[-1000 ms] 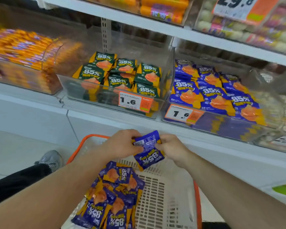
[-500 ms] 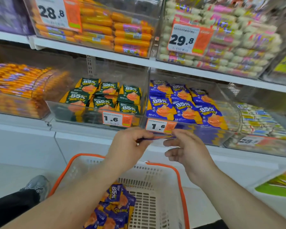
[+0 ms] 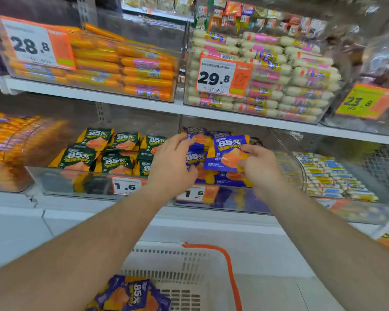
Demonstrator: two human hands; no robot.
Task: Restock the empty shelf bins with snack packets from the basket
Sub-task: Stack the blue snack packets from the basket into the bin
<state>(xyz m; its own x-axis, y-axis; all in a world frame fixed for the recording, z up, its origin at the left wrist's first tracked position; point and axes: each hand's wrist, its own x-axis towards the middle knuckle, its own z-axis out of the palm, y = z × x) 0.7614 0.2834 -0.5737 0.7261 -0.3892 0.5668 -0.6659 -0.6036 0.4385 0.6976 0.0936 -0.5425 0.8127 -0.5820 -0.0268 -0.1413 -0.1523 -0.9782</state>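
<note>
My right hand (image 3: 259, 167) pinches a blue "85%" snack packet (image 3: 228, 153) by its right edge, holding it upright over the clear bin (image 3: 256, 203) of matching blue packets on the lower shelf. My left hand (image 3: 170, 163) reaches into the same bin, thumb and fingers curled round the left side of another blue packet (image 3: 195, 157). Below my arms is the white basket (image 3: 184, 263) with an orange rim, and more blue packets (image 3: 130, 295) lie in its near left corner.
A bin of green "85%" packets (image 3: 112, 153) stands directly left of the blue bin. Orange sausage sticks (image 3: 11, 135) fill the far-left bin, and white wrapped sticks (image 3: 330, 176) the right one. The shelf above holds bins tagged 28.8 (image 3: 29, 44) and 29.8 (image 3: 213, 78).
Both hands rose from above the basket to the blue bin on the lower shelf, carrying blue packets. The view tilted upward, so more of the upper shelf shows.
</note>
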